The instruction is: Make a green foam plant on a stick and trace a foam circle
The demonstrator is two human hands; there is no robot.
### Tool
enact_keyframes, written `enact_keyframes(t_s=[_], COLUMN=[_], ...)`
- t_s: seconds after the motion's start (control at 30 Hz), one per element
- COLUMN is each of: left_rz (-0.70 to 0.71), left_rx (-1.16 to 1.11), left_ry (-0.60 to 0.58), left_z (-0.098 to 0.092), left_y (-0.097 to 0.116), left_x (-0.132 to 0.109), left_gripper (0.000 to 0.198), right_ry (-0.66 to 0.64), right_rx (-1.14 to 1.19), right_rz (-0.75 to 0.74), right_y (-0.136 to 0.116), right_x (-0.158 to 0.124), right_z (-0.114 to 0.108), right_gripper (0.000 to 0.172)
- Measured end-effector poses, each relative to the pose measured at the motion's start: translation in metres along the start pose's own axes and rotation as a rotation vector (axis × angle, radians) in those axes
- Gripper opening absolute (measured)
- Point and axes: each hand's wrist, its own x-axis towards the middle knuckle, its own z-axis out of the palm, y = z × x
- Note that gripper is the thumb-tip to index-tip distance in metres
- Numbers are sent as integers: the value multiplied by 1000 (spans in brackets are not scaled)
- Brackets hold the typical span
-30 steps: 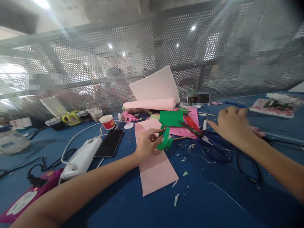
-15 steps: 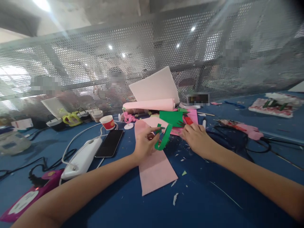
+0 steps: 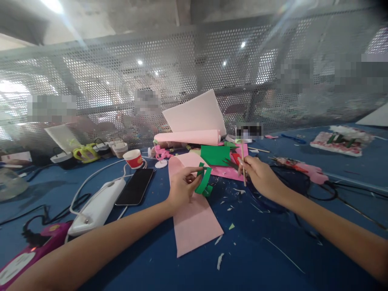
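Observation:
My left hand (image 3: 182, 186) pinches a curled green strip (image 3: 206, 178), which looks like felt or paper, above a light pink sheet (image 3: 198, 226). My right hand (image 3: 263, 177) is closed on a thin wooden stick (image 3: 244, 181), held roughly upright to the right of the strip. Behind the hands, a flat green piece (image 3: 214, 155) rests over bright pink material (image 3: 232, 173). Dark pointed blades, apparently of scissors (image 3: 229, 162), show beside my right fingers.
A phone (image 3: 135, 186), a white power strip (image 3: 98, 204) and a red paper cup (image 3: 133, 159) stand on the left. Rolled pink material (image 3: 190, 137) lies at the back. On the right are a pink glue gun (image 3: 309, 171) with cables and a decorated white block (image 3: 338, 143). Scraps litter the blue table.
My right hand has come up and slightly right and now holds the thin stick upright. In my left hand the green strip hangs lower, its end curled differently. The view has shifted slightly.

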Motion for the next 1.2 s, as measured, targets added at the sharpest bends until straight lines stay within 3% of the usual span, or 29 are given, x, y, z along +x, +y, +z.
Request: enact_keyframes(t_s=[0.13,0.3,0.4,0.5,0.63,0.87,1.03,1.2], left_rz=[19,114,171,188,161,59,27,-13], left_rx=[74,152,199,228,223,216,205,190], left_ry=[-14,-62,-79,-79,-113,-163,-189,-198], left_z=[1,1,0,-1,-1,1,1,1], left_y=[2,3,1,-1,2,11,10,10], left_x=[-1,-3,-4,-3,-4,-6,-5,-6], left_gripper=[32,26,24,24,26,24,24,30], right_ry=[9,115,136,67,-42,-31,-72,-75], right_rx=[244,837,983,907,606,128,37,75], right_rz=[135,400,422,340,214,29,-64,-30], right_y=[-8,-15,-17,-22,-27,-32,-43,-39], right_x=[-3,-6,-6,-8,-14,-23,-25,-24], right_z=[4,8,8,7,6,10,12,17], right_gripper=[31,28,28,31,32,23,16,20])
